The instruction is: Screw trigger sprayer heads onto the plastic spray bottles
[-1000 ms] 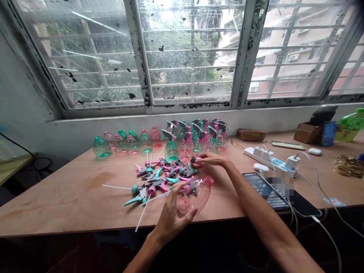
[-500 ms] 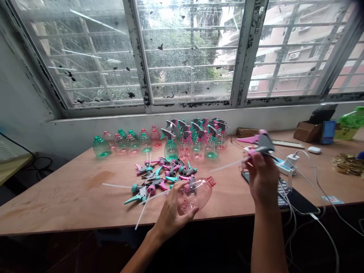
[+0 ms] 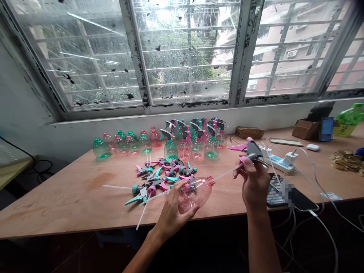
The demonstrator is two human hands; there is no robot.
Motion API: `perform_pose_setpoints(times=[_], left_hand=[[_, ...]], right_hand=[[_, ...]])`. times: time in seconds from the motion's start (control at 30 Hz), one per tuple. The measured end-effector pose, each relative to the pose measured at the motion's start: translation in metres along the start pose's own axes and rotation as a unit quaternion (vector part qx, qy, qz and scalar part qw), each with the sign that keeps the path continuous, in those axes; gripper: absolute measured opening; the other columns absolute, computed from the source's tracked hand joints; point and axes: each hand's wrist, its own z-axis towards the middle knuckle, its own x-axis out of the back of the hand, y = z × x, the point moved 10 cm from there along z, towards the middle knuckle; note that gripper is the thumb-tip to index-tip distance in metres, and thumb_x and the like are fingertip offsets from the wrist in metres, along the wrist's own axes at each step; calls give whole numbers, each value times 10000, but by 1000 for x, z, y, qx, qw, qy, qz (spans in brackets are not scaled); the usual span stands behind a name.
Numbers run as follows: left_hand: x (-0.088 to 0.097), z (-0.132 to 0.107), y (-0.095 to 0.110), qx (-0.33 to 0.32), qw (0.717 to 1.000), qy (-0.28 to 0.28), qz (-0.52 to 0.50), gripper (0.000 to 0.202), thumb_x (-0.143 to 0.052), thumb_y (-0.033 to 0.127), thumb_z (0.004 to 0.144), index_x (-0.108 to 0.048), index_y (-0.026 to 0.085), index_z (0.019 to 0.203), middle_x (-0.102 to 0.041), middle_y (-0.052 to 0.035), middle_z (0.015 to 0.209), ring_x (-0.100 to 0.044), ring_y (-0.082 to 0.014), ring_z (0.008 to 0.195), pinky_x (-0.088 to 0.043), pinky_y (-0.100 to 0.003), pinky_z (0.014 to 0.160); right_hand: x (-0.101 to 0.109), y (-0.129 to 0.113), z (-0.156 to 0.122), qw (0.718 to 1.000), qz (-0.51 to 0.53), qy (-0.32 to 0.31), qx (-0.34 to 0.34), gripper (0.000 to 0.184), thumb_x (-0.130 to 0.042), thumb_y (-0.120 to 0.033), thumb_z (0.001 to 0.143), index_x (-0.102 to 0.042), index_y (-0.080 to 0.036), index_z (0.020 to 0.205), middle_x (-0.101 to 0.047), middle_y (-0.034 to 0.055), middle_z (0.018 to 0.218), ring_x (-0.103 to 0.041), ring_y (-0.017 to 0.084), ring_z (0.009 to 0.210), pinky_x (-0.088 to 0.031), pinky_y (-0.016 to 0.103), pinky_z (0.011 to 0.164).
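My left hand (image 3: 174, 208) is closed around a clear pink plastic bottle (image 3: 200, 194), tilted so its threaded neck points up and right. In my right hand (image 3: 254, 182) is a pink and grey trigger spray head (image 3: 253, 151), gripped near its collar. Its thin white dip tube (image 3: 226, 173) slants down to the left, with the lower end at the mouth of the bottle; how far inside it reaches is hard to make out. Beside my left hand lies a pile of loose spray heads (image 3: 152, 185) in pink, teal and grey, several with white tubes sticking out.
Assembled spray bottles (image 3: 171, 149) stand behind the pile. To their left are open green and pink bottles (image 3: 101, 148). On the right lie a power strip (image 3: 277, 161), a phone (image 3: 304, 199) with cables, a brown block (image 3: 250, 132) and a cardboard box (image 3: 305, 129).
My right hand has moved left and slightly down with the spray head, bringing the tube's end to the bottle mouth. My left hand and the bottle have stayed almost still.
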Motion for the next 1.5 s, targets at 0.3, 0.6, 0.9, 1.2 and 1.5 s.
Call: perform_pose_setpoints(times=[0.3, 0.6, 0.9, 1.2, 1.5], left_hand=[[1, 1, 0, 2, 1000, 5, 3, 655, -751, 350, 880, -405, 298, 1434, -498, -125, 1493, -485, -323, 1402, -405, -502, 1163], [-1, 2, -13, 5, 1000, 15, -24, 993, -881, 468, 748, -277, 345, 1527, -477, -124, 1487, -480, -353, 1393, -400, -557, 1167], [-3, 6, -9, 19, 998, -12, -55, 850, -856, 403, 796, -360, 314, 1482, -503, -124, 1492, -502, -353, 1394, -395, -567, 1180], [-4, 3, -13, 28, 998, -20, -54, 870, -849, 419, 800, -342, 320, 1500, -491, -124, 1499, -487, -353, 1409, -381, -556, 1196], [-10, 2, -3, -21, 998, -54, -33, 958, -849, 488, 774, -288, 347, 1538, -344, -140, 1620, -297, -359, 1535, -283, -575, 1250]], right_hand=[[14, 12, 7, 997, -59, -42, -15, 225, -732, -411, 892, -720, -187, 891, -628, -23, 706, -525, 116, 513, -450, 249, 472], [-24, 71, -37, 923, -99, -321, -186, 306, -721, -479, 910, -697, -187, 999, -735, 87, 930, -660, 238, 807, -548, 314, 615], [-14, 91, -57, 896, -143, -345, -241, 455, -729, -563, 885, -667, -161, 1088, -682, -2, 743, -597, 168, 585, -484, 304, 616], [-10, 87, -63, 878, -122, -383, -260, 394, -764, -487, 882, -691, -170, 1104, -702, -4, 751, -604, 164, 622, -459, 297, 641], [-3, 96, -62, 880, -138, -367, -270, 453, -837, -407, 803, -689, -160, 1153, -701, -20, 692, -634, 179, 626, -481, 315, 647]])
